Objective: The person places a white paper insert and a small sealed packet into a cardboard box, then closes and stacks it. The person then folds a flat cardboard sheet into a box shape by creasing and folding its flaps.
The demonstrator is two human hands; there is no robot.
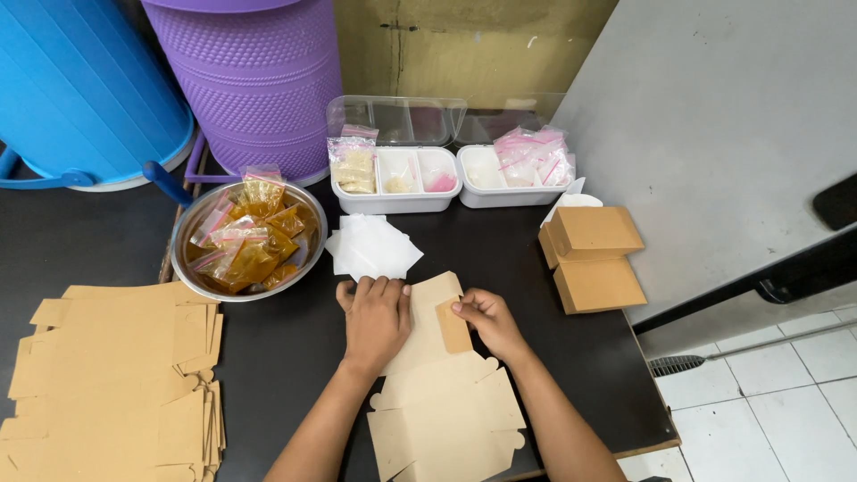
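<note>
Currently I see my left hand (377,319) lying palm-down on an unfolded brown cardboard box blank (444,402), fingers pressed together and flat against its upper panel. My right hand (489,321) sits just beside it, thumb and fingertips pinching a small side flap (453,326) of the same blank, folding it up off the panel. The blank rests on the dark tabletop (286,348) directly in front of me, its scalloped lower flaps reaching to the near edge of the table.

Just beyond my left fingertips lies a loose stack of white paper sheets (370,247). Left of that stands a round metal bowl (191,234) holding small zip bags of orange-brown sauce (250,254). At the far left, near the table edge, I note a pile of flat brown box blanks (112,375).

Behind the white sheets sit two white plastic compartment trays: the left tray (397,203) holds a pale-filled sachet and pink-topped bags, the right tray (500,198) holds clear pink-striped zip bags (534,156). To the right of my hands, well apart, two assembled brown boxes (594,257) stand together, one resting against the other. A blue bin (80,89) and a purple textured bin (254,80) stand at the rear left.
</note>
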